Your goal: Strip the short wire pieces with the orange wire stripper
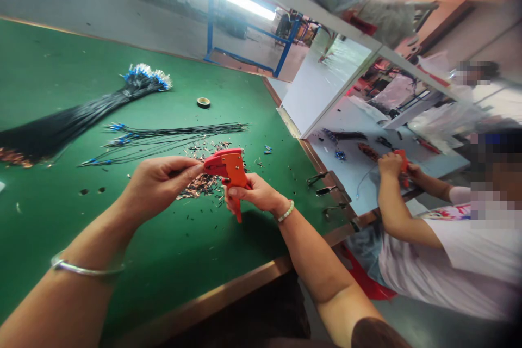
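Observation:
My right hand is wrapped around the handles of an orange wire-stripping plier. My left hand sits just left of the plier's red jaws, its fingers pinched together. Anything between those fingers is hidden or too thin to make out. Beneath both hands lies a scatter of copper-ended wire clippings on the green table mat. Farther up are a thick bundle of black wires with blue terminals, a looser bunch of black wires, and a small roll of tape.
Metal clamps sit on the mat's right edge, above a wooden table rim. To the right, a co-worker in a white shirt holds an orange tool over a white table. A blue metal frame stands behind.

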Demonstrator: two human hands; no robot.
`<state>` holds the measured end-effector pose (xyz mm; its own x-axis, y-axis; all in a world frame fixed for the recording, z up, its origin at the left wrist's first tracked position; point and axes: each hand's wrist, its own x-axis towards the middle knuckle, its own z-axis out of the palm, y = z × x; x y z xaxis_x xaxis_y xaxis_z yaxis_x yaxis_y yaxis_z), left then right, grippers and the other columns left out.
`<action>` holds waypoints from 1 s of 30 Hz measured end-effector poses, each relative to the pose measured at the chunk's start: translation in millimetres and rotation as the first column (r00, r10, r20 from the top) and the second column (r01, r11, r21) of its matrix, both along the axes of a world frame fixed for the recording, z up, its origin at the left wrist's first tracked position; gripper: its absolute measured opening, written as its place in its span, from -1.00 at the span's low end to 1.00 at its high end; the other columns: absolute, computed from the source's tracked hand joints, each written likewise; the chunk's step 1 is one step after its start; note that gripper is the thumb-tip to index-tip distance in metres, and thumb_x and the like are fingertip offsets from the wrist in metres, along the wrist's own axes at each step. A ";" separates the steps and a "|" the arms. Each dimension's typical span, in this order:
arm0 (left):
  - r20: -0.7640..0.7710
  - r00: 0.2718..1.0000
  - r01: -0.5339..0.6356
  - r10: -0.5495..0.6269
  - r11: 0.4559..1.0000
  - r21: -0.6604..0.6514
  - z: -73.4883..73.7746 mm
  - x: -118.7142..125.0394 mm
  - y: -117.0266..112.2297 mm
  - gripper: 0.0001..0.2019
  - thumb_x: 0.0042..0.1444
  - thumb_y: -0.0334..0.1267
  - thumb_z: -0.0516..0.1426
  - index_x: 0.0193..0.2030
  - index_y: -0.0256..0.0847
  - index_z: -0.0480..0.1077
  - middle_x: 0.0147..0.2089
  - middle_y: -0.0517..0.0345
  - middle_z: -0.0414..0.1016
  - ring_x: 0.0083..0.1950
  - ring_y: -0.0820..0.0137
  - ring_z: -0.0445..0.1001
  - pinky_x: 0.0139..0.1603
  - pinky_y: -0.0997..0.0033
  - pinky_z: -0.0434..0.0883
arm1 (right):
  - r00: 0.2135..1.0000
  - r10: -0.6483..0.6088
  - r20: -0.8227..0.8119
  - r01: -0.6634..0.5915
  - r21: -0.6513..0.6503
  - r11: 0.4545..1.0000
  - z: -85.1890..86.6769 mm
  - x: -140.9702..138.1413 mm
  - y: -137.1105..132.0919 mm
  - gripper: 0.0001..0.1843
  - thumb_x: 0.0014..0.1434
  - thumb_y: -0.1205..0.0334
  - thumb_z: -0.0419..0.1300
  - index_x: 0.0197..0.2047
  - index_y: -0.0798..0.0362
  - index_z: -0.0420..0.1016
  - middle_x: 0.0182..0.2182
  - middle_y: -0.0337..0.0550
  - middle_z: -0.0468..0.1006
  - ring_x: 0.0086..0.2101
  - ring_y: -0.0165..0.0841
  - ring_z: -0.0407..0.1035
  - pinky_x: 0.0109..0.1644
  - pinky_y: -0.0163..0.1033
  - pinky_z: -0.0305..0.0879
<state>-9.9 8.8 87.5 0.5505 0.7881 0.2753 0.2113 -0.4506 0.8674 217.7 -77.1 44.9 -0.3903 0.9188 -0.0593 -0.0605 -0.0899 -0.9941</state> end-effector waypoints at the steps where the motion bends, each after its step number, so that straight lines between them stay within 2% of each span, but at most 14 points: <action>1: 0.001 1.000 -0.001 0.001 1.000 0.006 1.0 -0.3 -0.4 -0.76 0.09 -0.08 0.20 -0.28 -0.18 0.62 -0.41 0.09 0.61 -0.43 0.42 0.43 -0.43 0.40 0.39 | 1.000 -0.004 -0.004 0.004 0.008 1.000 -0.4 -1.8 -0.5 -0.55 0.25 -0.14 0.31 -0.33 0.11 0.42 -0.50 -0.23 0.51 -0.49 -0.39 0.45 -0.43 -0.28 0.44; 5: 0.013 0.999 -0.037 0.037 0.999 0.032 3.9 -1.2 -1.8 -0.73 0.14 -0.04 0.19 -0.28 -0.18 0.59 -0.37 0.10 0.62 -0.41 0.43 0.44 -0.40 0.41 0.38 | 0.998 -0.028 -0.054 0.027 -0.014 1.000 -2.4 -10.0 -2.1 -0.50 0.19 -0.20 0.34 -0.36 0.10 0.38 -0.53 -0.27 0.47 -0.52 -0.41 0.44 -0.46 -0.27 0.44; 9: 0.059 0.977 -0.209 0.203 0.972 0.112 2.7 0.2 -1.8 -0.72 0.22 -0.04 0.14 -0.15 -0.17 0.56 -0.20 0.10 0.62 -0.20 0.40 0.50 -0.12 0.37 0.44 | 0.992 -0.093 -0.085 0.089 -0.046 0.995 -4.0 -16.1 -2.0 -0.47 0.16 -0.24 0.35 -0.36 0.07 0.32 -0.58 -0.34 0.40 -0.58 -0.42 0.40 -0.57 -0.30 0.41; 11: 0.075 0.964 -0.265 0.255 0.948 0.177 -0.6 1.9 -1.0 -0.70 0.27 -0.05 0.09 -0.14 -0.18 0.55 -0.20 0.12 0.59 -0.19 0.40 0.49 -0.07 0.37 0.42 | 0.987 -0.129 -0.096 0.126 -0.036 0.991 -4.7 -17.6 -1.2 -0.46 0.17 -0.24 0.34 -0.39 0.06 0.29 -0.62 -0.37 0.35 -0.62 -0.45 0.35 -0.62 -0.33 0.36; 17: 0.033 0.971 -0.234 0.236 0.922 0.309 -15.1 8.3 0.0 -0.67 0.35 -0.05 0.01 -0.07 -0.22 0.51 -0.15 0.07 0.59 -0.12 0.36 0.50 -0.01 0.32 0.39 | 0.975 -0.186 -0.125 0.183 -0.031 0.983 -5.2 -20.4 -0.4 -0.43 0.17 -0.26 0.33 -0.44 0.02 0.22 -0.67 -0.42 0.26 -0.68 -0.49 0.23 -0.66 -0.33 0.28; 22: -0.022 0.975 -0.198 0.221 0.907 0.371 -18.4 13.7 -4.4 -0.67 0.35 -0.09 -0.01 -0.12 -0.23 0.50 -0.18 0.07 0.58 -0.18 0.36 0.48 -0.10 0.35 0.37 | 0.963 -0.236 -0.128 0.229 -0.063 0.971 -2.6 -25.6 -2.8 -0.42 0.11 -0.27 0.37 -0.39 -0.01 0.19 -0.69 -0.50 0.19 -0.72 -0.53 0.13 -0.69 -0.36 0.18; 26: 0.044 0.986 -0.163 0.158 0.903 0.398 -17.1 15.6 -5.3 -0.73 0.33 -0.13 0.03 -0.28 -0.21 0.47 -0.38 0.18 0.41 -0.37 0.44 0.36 -0.30 0.41 0.31 | 0.959 -0.238 -0.152 0.226 -0.090 0.970 -2.2 -27.2 -3.8 -0.43 0.11 -0.24 0.38 -0.39 -0.01 0.17 -0.69 -0.52 0.15 -0.73 -0.57 0.05 -0.71 -0.39 0.10; 28: 0.060 0.990 -0.144 0.131 0.910 0.390 -16.9 15.6 -4.5 -0.74 0.31 -0.15 0.06 -0.33 -0.20 0.46 -0.43 0.21 0.33 -0.42 0.45 0.31 -0.36 0.41 0.28 | 0.960 -0.217 -0.175 0.203 -0.095 0.975 -2.5 -25.4 -3.8 -0.46 0.11 -0.22 0.39 -0.34 0.01 0.24 -0.67 -0.50 0.19 -0.72 -0.55 0.10 -0.70 -0.38 0.15; 30: 0.071 0.990 -0.137 0.119 0.913 0.384 -17.3 15.1 -3.5 -0.76 0.30 -0.18 0.08 -0.34 -0.20 0.46 -0.43 0.21 0.33 -0.43 0.45 0.31 -0.38 0.41 0.28 | 0.966 -0.170 -0.197 0.155 -0.091 0.984 -2.4 -21.9 -3.8 -0.47 0.12 -0.22 0.38 -0.21 0.07 0.35 -0.61 -0.42 0.33 -0.66 -0.49 0.24 -0.64 -0.34 0.27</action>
